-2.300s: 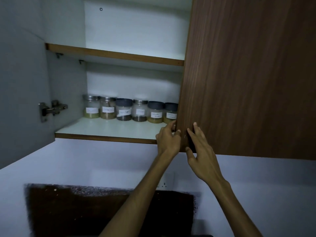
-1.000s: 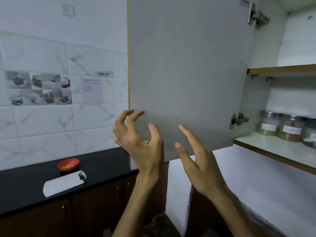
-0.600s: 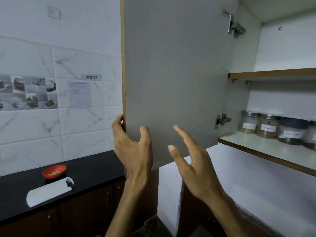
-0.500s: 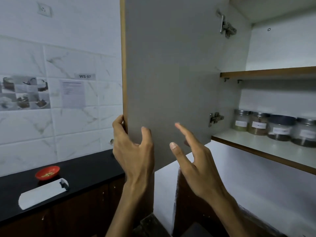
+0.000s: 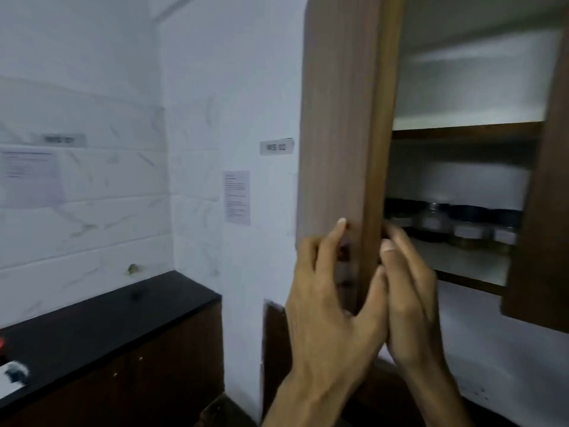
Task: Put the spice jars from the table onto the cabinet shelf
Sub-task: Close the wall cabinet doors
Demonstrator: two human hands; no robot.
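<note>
Several spice jars (image 5: 468, 232) with dark and metal lids stand in a row at the back of the lower cabinet shelf (image 5: 462, 261), seen through the gap between the doors. The left cabinet door (image 5: 335, 118) stands half swung in, its wood face towards me. My left hand (image 5: 326, 303) grips the door's free edge low down, fingers on the wood face and thumb round the edge. My right hand (image 5: 409, 297) is beside it on the inner side of that edge, fingers stretched and holding nothing. The picture is blurred by motion.
The right cabinet door (image 5: 548, 211) covers the right end of the shelves. A black counter (image 5: 107, 318) over brown cupboards runs along the tiled wall at the left. A paper notice (image 5: 236, 197) hangs on the white wall beside the cabinet.
The left door has swung from wide open, grey inner face showing, to half shut with its wood face showing. My left hand moved with its edge, and the view turned right.
</note>
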